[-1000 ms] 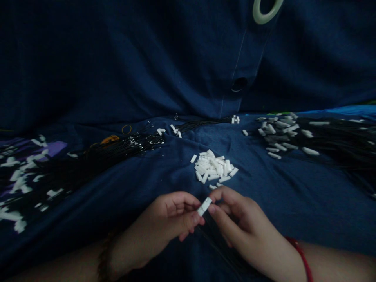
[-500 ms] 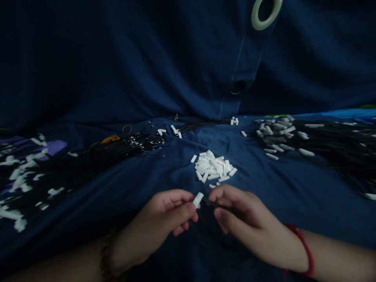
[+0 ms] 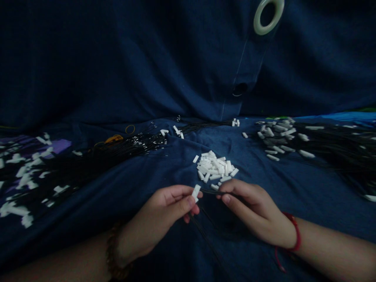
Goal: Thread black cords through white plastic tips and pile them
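A small white plastic connector housing (image 3: 196, 192) is pinched between the thumb and fingers of my left hand (image 3: 173, 205). Thin black wires (image 3: 213, 192) run from it across to my right hand (image 3: 254, 209), whose thumb and forefinger are closed on them. More dark wire hangs below my left hand and trails toward the lower edge of the view. Just beyond both hands lies a heap of loose white connector housings (image 3: 216, 166) on the dark blue cloth (image 3: 164, 172).
On the left spreads a bundle of black wires (image 3: 96, 160) with white connectors and bare metal tips. Another bundle (image 3: 331, 145) with white ends lies at the right. An orange tie (image 3: 114, 138) and a thinner wire bundle (image 3: 205, 124) are farther back. A blue curtain (image 3: 147, 58) hangs behind.
My right hand has moved a little to the right along the wires, away from my left hand, and a longer stretch of wire shows. The left hand still holds the connector housing, now tilted more upright.
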`<state>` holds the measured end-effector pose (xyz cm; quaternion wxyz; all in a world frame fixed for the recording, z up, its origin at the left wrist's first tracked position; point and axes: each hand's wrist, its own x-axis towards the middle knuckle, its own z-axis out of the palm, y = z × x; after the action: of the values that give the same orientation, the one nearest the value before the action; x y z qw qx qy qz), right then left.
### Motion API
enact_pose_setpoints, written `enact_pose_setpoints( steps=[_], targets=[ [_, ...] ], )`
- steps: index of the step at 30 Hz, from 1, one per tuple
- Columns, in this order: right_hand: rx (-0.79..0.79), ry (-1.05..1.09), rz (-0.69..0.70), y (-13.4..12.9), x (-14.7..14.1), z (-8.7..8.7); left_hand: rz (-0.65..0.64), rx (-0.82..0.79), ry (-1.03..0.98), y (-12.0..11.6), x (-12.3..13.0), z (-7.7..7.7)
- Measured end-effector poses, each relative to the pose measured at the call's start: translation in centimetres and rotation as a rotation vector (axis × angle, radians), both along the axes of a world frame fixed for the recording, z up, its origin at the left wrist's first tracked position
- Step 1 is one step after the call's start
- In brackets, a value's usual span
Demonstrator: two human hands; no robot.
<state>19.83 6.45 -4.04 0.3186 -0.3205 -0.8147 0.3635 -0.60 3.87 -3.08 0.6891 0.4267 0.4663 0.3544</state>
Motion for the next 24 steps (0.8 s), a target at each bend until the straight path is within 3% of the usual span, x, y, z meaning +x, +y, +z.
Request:
enact_pose_setpoints(
  steps=[10, 15, 24],
  targets=[
    [0.090, -0.066, 0.068, 0.0, 0.0, -0.1, 0.029, 0.054, 0.096, -0.2, 0.0, -0.7],
    [0.118, -0.101, 0.015, -0.3, -0.2, 0.0, -0.022, 0.118, 0.163, 0.0, 0.1, -0.7],
    [0.245, -0.214, 0.027, 1.2, 0.4, 0.5, 0.061, 0.030, 0.039, -0.1, 0.1, -0.4]
  ],
)
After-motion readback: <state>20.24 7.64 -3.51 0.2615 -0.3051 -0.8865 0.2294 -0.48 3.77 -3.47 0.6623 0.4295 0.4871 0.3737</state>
